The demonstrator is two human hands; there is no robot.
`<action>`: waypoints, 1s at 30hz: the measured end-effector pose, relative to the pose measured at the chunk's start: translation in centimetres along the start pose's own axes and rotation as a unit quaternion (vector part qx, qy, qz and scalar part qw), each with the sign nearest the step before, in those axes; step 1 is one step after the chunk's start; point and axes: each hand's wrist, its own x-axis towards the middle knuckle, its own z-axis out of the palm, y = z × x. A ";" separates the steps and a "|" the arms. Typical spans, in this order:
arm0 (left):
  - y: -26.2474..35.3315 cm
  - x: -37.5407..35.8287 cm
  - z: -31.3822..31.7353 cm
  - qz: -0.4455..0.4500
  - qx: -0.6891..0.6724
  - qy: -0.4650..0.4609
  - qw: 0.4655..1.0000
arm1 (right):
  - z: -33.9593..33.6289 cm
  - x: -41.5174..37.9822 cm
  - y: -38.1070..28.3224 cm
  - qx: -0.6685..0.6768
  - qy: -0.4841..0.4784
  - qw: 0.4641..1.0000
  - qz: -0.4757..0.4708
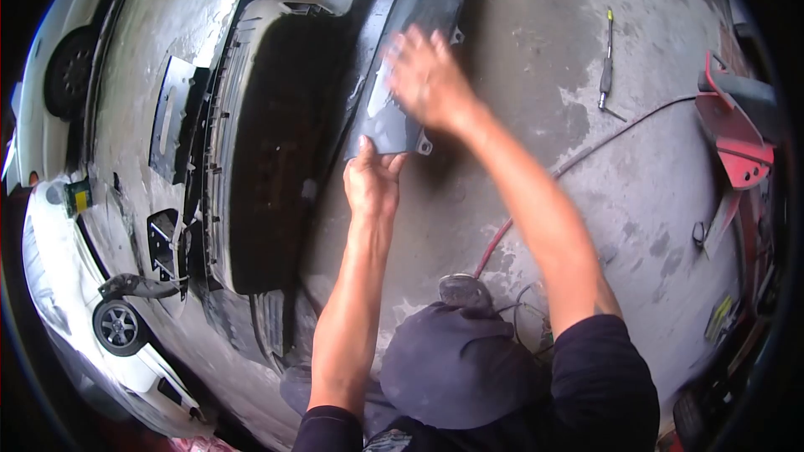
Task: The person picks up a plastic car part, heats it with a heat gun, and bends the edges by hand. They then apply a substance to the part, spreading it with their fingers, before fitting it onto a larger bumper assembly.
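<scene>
My left hand (373, 182) grips the near end of a long grey car body panel (392, 132), thumb on top and fingers underneath. The panel runs up and away, with small mounting tabs along its right edge and a glossy highlight on its face. Over its upper surface lies my right hand (427, 75), fingers spread and somewhat blurred by motion. Whether anything is under that palm is hidden, but no tool shows in it. Left of the panel stands a large dark bumper (243, 117) with a pale rim.
On the concrete floor at right lies a long-handled tool (606, 67). A red hose (502, 234) crosses toward a round dark object (465, 289) by my cap (461, 360). A red metal stand (737, 138) is at the right edge. White cars (63, 259) stand at left.
</scene>
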 end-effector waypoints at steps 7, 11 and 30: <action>2.1 -2.5 4.2 -0.007 -0.079 0.005 0.997 | -1.3 5.1 7.9 -0.006 -0.004 0.995 0.095; 2.4 -1.8 2.7 0.004 -0.043 -0.031 0.999 | -6.5 -2.8 -3.4 0.051 -0.065 0.996 -0.032; 1.0 -8.6 -5.9 -0.090 -0.234 -0.015 0.968 | -8.1 -5.6 -5.1 0.282 0.216 0.900 0.254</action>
